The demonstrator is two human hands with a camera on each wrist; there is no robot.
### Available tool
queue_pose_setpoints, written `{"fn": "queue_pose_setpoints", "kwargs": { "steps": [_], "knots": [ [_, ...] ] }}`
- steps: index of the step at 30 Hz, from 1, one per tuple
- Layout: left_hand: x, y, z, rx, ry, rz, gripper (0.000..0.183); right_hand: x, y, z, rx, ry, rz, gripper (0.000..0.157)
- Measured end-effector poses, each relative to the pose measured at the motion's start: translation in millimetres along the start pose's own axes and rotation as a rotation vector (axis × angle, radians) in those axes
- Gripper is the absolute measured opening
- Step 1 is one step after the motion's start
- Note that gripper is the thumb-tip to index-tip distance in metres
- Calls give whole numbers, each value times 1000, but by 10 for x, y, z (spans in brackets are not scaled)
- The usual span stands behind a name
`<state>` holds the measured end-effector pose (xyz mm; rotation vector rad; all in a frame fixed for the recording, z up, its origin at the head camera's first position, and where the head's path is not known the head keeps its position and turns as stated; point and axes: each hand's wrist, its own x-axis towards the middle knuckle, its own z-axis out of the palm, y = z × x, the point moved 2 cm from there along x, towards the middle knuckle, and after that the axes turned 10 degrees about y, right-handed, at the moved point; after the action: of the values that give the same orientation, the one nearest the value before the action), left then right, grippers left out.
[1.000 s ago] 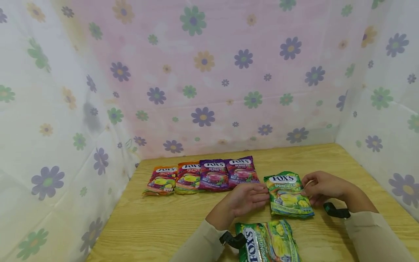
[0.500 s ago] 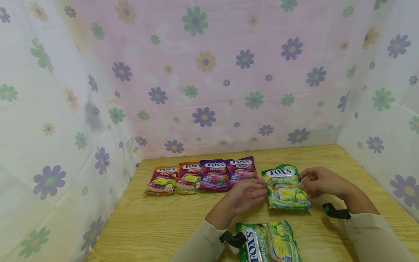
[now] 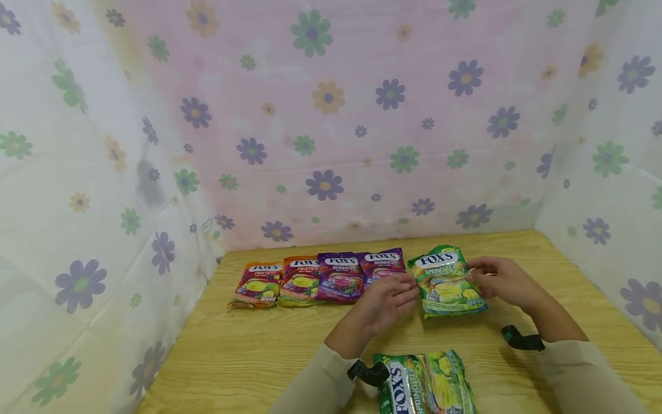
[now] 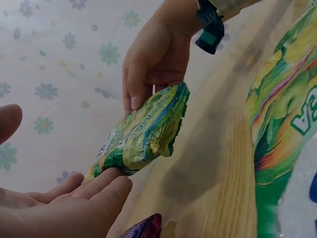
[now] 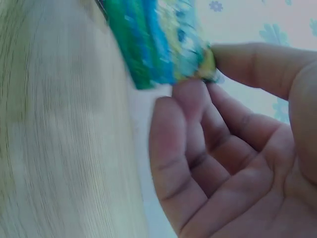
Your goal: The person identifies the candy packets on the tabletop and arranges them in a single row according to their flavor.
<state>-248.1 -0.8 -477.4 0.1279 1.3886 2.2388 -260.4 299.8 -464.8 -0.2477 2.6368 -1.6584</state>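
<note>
A green Fox's Spring Tea candy bag stands tilted up in the head view, its printed front facing me. My right hand pinches its right edge between thumb and fingers, and the right wrist view shows that grip on the bag's corner. At the left edge, the fairly straight fingers of my left hand touch the bag. The left wrist view has the bag off the table, with a shadow below. A second green Spring Tea bag lies sideways near the front, partly behind my left wrist strap.
Along the back left, two orange Fruits bags and two purple Berries bags lie in an overlapping row on the wooden table. Flower-patterned cloth walls enclose the back and sides.
The upper green candy bag has moved away from me and slightly left, tilting up in my right hand. My left hand has followed it a little farther back. The other bags stay put.
</note>
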Motion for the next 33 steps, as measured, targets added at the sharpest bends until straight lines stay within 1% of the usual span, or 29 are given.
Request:
{"fn": "queue_pose_setpoints", "kwargs": {
  "steps": [3, 6, 9, 11, 14, 20, 29, 33],
  "knots": [
    [52, 39, 6, -27, 11, -11, 62, 30, -43, 12, -2, 42, -10, 52],
    [97, 68, 7, -53, 33, -19, 62, 59, -72, 37, -34, 90, -16, 49],
    [145, 109, 15, -70, 50, -14, 63, 102, -96, 58, -84, 136, -23, 51],
    [179, 126, 16, -76, 60, -14, 64, 136, -94, 75, -108, 162, -14, 52],
    [248, 140, 9, -80, 87, -17, 63, 193, -70, 105, -115, 186, 5, 54],
    [362, 174, -12, -56, 142, -22, 67, 310, -37, 174, -105, 199, 54, 56],
    [479, 155, -42, -15, 186, -31, 67, 432, 55, 225, -112, 183, 106, 55],
    [522, 139, -50, -2, 189, -40, 67, 471, 98, 241, -115, 181, 124, 53]
  ]
}}
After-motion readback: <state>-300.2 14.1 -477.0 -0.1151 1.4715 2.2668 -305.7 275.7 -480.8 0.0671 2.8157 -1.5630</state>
